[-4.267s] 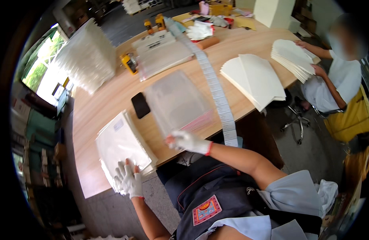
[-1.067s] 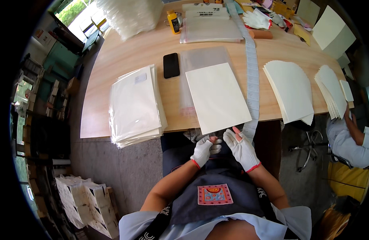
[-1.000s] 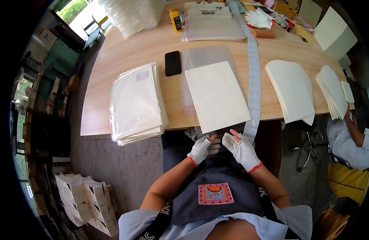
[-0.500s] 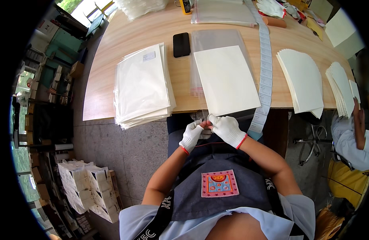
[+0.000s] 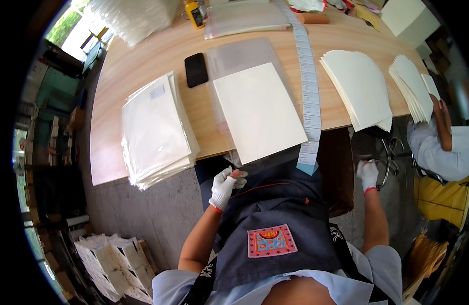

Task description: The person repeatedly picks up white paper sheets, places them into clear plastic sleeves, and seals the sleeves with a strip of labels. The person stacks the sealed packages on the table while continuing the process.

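The left hand (image 5: 223, 187), in a white glove, sits at the table's (image 5: 143, 71) near edge, fingers curled at the lower rim of a clear bag (image 5: 244, 96) holding a cream sheet (image 5: 260, 112). It seems to pinch the bag's flap, though that is hard to see. The bag's long axis runs away from the person, mouth toward them. The right hand (image 5: 367, 175) hangs beside the table, loosely closed; what it holds cannot be made out.

Counts on the wooden table (image 5: 143, 66)

Two white-gloved hands, left (image 5: 223, 187) and right (image 5: 368, 174); one black phone (image 5: 196, 69); one long label strip (image 5: 308, 86); two fanned cream sheet stacks, near (image 5: 360, 86) and far right (image 5: 412, 86).
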`<state>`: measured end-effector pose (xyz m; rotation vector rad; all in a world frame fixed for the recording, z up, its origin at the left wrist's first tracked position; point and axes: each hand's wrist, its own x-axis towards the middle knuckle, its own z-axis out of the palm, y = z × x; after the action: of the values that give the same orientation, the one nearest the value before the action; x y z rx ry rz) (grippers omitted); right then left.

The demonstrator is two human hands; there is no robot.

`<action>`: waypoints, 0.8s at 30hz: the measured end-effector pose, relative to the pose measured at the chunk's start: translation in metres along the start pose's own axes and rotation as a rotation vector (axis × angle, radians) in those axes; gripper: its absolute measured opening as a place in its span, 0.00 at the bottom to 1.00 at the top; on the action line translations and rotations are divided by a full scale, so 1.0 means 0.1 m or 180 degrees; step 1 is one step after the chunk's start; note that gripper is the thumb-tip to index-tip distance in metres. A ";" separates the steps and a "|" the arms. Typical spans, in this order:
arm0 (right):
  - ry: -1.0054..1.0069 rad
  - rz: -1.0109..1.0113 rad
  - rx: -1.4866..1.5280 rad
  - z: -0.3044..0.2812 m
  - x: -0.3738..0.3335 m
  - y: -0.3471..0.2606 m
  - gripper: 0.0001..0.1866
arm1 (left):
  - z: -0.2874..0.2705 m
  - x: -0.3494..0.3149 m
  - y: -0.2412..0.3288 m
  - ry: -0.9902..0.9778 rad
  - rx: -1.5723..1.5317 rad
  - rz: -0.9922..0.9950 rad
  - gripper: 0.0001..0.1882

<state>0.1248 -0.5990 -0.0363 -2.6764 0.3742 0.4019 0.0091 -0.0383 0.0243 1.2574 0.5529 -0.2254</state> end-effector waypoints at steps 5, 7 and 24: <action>-0.1493 -0.0521 -0.2077 -0.24 -0.54 -0.66 0.18 | -0.14 0.00 -0.11 0.1359 0.2817 0.2289 0.12; -0.0560 -0.1515 -0.0951 -0.41 -0.68 -1.54 0.17 | -0.07 0.05 -0.07 0.1219 0.3487 0.3145 0.15; 0.1362 -0.2590 0.0176 0.25 -0.42 -2.88 0.12 | 0.19 0.33 -0.19 0.1119 -0.0669 0.1179 0.11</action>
<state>0.1714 -0.3260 0.0570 -2.5669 -0.5777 -0.4178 0.0339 -0.0578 -0.0048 1.1747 0.6133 0.3625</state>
